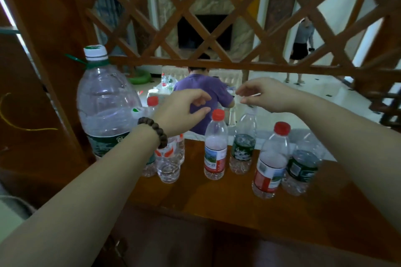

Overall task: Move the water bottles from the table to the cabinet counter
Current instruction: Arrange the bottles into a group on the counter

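A home: carved wooden lattice screen (pixel 217 17) above a cabinet counter (pixel 238 206), living room behind.

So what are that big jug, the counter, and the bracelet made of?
The big jug looks like clear thin plastic: see-through, ribbed. The counter seems varnished reddish wood, faintly glossy. The bracelet on the left wrist looks like dark matte beads, possibly wood; hard to tell.

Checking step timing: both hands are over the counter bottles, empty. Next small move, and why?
Probably pull both hands back and turn for the table. The left hand and right hand hover open above the bottles, holding nothing, and the red-capped bottle and its neighbours already stand upright on the wooden counter.
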### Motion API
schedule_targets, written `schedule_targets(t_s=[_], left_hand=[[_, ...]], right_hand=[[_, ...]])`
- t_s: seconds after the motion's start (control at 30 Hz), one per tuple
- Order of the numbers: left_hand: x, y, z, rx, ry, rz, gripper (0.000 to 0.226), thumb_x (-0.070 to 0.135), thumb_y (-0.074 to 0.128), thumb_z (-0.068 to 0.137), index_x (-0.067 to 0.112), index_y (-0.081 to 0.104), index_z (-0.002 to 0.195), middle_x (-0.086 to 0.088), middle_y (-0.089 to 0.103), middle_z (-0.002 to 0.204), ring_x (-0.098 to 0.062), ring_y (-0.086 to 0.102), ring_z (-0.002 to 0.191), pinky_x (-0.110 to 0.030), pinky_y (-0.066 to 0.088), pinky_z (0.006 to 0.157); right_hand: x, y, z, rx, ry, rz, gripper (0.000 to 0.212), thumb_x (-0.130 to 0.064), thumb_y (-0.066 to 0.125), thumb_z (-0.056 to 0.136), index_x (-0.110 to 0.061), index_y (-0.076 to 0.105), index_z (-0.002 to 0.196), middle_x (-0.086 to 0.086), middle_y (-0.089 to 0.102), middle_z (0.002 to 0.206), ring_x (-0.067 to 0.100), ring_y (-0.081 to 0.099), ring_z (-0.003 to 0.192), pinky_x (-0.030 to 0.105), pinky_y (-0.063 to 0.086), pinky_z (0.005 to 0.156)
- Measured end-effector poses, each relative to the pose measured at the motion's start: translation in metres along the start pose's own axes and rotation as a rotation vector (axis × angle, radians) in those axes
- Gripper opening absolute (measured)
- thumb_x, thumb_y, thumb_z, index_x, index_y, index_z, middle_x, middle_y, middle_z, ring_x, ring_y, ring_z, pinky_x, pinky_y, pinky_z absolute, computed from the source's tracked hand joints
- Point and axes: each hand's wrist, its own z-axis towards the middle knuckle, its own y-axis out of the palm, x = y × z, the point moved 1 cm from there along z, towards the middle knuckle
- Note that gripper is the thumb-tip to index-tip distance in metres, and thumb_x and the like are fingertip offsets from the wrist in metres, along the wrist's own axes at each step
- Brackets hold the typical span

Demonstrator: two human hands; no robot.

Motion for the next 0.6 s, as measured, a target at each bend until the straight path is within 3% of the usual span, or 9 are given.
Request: schedule_targets(t_s=[0.13,0.3,0.47,0.6], left_hand=[[0.016,0.023,0.006,-0.028,-0.073,0.051,0.043,0.034,0.064,0.089,0.016,0.057,0.127,-0.001,0.061,0.119,-0.010,0.053,0.105,-0.020,0.038,0.085],[0.028,0.049,0.012,-0.067,-0.240,0.064,0.055,0.039,0.070,0.083,0.023,0.049,0.131,-0.001,0.056,0.124,-0.016,0.055,0.112,-0.034,0.048,0.091],[0.038,0.067,0.016,-0.009,-0.435,0.019,0.041,0.033,0.077,0.077,0.026,0.056,0.112,0.004,0.060,0.110,-0.016,0.059,0.099,-0.035,0.053,0.085],[0.048,0.069,0.014,0.075,-0.481,0.050,0.029,0.023,0.078,0.076,0.022,0.063,0.101,0.004,0.064,0.101,-0.014,0.059,0.093,-0.030,0.052,0.082]], right_hand=[[0.028,-0.007,-0.017,-0.029,0.037,-0.031,0.042,-0.030,0.068,0.086,-0.019,0.058,0.125,0.004,0.061,0.125,0.018,0.057,0.113,0.038,0.047,0.098],[0.051,-0.013,-0.013,-0.130,-0.023,-0.081,0.053,-0.036,0.072,0.081,-0.026,0.053,0.130,0.004,0.057,0.127,0.019,0.057,0.112,0.039,0.047,0.098],[0.057,-0.007,0.001,-0.227,-0.162,-0.117,0.052,-0.033,0.077,0.077,-0.026,0.056,0.124,0.001,0.060,0.113,0.017,0.059,0.100,0.034,0.049,0.091],[0.054,0.000,0.007,-0.235,-0.253,-0.150,0.044,-0.028,0.074,0.080,-0.019,0.057,0.119,-0.001,0.056,0.099,0.018,0.056,0.091,0.031,0.046,0.080]])
